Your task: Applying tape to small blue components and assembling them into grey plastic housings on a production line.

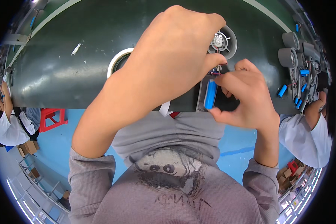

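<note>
On the dark green table in front of me lies a grey handheld-fan housing (232, 42), with its round head at the far end and its handle toward me. A small motor sits at the centre of the spokes, and wires and a bit of circuit board show below it. My left hand (179, 48) grips the housing around its head and neck; most of its fingers are hidden underneath. A blue cylindrical battery (211, 94) lies lengthwise at the handle's open shell. My right hand (244, 95) pinches it between thumb and forefinger, one at each end.
A pale ring (112, 67), perhaps a tape roll, is partly behind my left forearm. Grey fan housings (288, 58) and blue batteries (282, 91) crowd the table's right side. People in white sit at both sides; a red stool (51, 118) stands at left.
</note>
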A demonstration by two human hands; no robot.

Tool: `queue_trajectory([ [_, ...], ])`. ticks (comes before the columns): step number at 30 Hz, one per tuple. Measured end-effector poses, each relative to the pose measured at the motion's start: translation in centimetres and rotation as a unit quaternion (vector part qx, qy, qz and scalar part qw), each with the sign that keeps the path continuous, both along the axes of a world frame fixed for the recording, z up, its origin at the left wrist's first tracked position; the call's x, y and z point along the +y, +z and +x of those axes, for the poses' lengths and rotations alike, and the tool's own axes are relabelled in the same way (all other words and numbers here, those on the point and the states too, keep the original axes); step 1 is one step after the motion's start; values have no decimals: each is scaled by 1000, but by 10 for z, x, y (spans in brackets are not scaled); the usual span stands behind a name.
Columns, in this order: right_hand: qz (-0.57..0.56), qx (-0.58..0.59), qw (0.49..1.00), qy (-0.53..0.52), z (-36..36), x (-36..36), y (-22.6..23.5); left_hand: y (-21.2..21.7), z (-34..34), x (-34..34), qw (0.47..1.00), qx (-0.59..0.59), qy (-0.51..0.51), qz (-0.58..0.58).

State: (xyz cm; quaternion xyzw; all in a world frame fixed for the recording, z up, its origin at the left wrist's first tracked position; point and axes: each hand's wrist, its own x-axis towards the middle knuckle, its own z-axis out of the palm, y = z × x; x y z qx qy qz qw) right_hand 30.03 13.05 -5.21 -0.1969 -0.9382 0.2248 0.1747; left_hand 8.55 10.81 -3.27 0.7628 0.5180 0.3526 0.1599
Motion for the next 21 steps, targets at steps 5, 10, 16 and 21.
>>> queue_trajectory([
  [5, -3, -39, 999, -5, -6, -2, 7, 16, -3, 2, 996, -12, -17, -83],
  [10, -163, -3, 985, -65, 10, -7, 6, 19, -8, 1, 996, -3, -25, -83],
  [16, -179, 124, 935, -281, -7, -27, -15, 11, -9, 6, 996, 32, -38, -71],
  [21, -298, 62, 900, -311, -22, -39, -6, 1, -4, 1, 999, 35, 21, -14],
])
